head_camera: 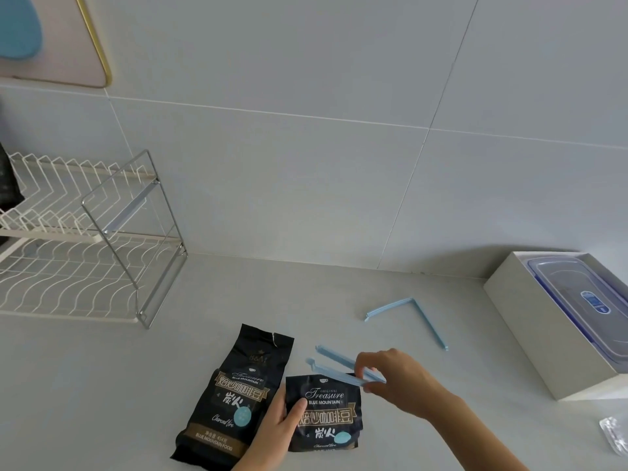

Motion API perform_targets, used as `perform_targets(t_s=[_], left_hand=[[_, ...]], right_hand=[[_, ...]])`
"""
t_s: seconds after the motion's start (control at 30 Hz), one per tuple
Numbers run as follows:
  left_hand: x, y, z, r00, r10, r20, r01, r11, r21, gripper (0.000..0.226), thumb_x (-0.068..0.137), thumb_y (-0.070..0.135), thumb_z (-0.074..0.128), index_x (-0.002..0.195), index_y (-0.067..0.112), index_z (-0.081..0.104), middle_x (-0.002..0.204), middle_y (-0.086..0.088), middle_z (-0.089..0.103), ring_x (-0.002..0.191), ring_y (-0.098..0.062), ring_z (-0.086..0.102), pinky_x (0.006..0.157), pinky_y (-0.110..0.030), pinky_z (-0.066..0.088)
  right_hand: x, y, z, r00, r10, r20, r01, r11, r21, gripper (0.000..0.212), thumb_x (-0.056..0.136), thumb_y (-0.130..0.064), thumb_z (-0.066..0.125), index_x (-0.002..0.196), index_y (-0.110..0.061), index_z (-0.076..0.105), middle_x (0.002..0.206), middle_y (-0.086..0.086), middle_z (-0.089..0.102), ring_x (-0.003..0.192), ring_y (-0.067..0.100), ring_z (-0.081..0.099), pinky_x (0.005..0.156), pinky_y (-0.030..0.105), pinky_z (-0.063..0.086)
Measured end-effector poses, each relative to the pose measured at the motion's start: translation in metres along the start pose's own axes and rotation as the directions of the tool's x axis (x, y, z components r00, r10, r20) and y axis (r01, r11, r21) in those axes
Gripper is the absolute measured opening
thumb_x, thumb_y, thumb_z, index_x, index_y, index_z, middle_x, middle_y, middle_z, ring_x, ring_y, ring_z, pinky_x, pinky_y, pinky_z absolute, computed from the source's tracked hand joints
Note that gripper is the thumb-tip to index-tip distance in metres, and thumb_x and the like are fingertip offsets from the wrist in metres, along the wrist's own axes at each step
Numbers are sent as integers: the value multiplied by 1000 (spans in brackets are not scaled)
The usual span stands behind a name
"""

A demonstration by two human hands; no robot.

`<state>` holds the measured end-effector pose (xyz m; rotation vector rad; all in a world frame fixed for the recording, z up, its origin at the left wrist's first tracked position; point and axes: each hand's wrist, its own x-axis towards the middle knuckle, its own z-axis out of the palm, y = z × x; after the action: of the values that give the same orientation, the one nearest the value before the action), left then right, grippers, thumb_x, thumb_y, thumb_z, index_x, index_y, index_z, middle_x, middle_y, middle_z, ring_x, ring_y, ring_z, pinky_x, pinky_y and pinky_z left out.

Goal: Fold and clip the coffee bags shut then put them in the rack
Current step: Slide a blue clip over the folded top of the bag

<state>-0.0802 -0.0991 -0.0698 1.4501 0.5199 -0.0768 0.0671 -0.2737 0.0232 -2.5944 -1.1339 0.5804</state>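
Left hand (277,428) grips the left edge of the folded coffee bag (324,414), thumb pressed on its front, fingers behind. Right hand (396,380) pinches a blue clip (343,367) by its hinge end; the clip's two arms are spread apart, pointing left over the bag's folded top edge. Whether an arm already touches the fold is unclear. Second coffee bag (234,396) lies flat on the counter (102,385) just left of the held one, top unfolded and torn open. Another blue clip (413,317), fully spread, lies on the counter farther back and to the right. White wire rack (78,239) stands at far left against the wall. White box (530,321) with a plastic container (584,300) inside sits at right.
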Motion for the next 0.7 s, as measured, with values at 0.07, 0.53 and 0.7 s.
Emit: perform_targets(t_s=[0.07,0.53,0.7], left_hand=[[0,0,0,1000,7,0,-7,1000,-2,40,94,17,48,132,23,35,115,15,53,103,2,54,70,-4,49],[3,-3,-4,1000,0,15,-1,1000,29,29,94,17,49,122,23,46,115,5,57,103,-4,58,73,-12,52],[0,-1,-2,999,20,41,-21,999,26,30,94,15,47,118,32,43,114,8,58,96,6,62,73,-11,52]], right_hand=[[-1,-1,-1,999,-18,27,19,1000,-14,19,86,-32,64,99,-34,50,111,-3,67,92,18,56,75,29,43],[27,-12,-9,975,-57,215,34,993,110,24,84,-14,64,93,-29,48,121,1,65,110,19,60,91,40,54],[23,-1,-1,980,-28,196,-22,969,247,24,82,-14,66,89,-28,48,114,-2,68,103,12,62,87,31,55]])
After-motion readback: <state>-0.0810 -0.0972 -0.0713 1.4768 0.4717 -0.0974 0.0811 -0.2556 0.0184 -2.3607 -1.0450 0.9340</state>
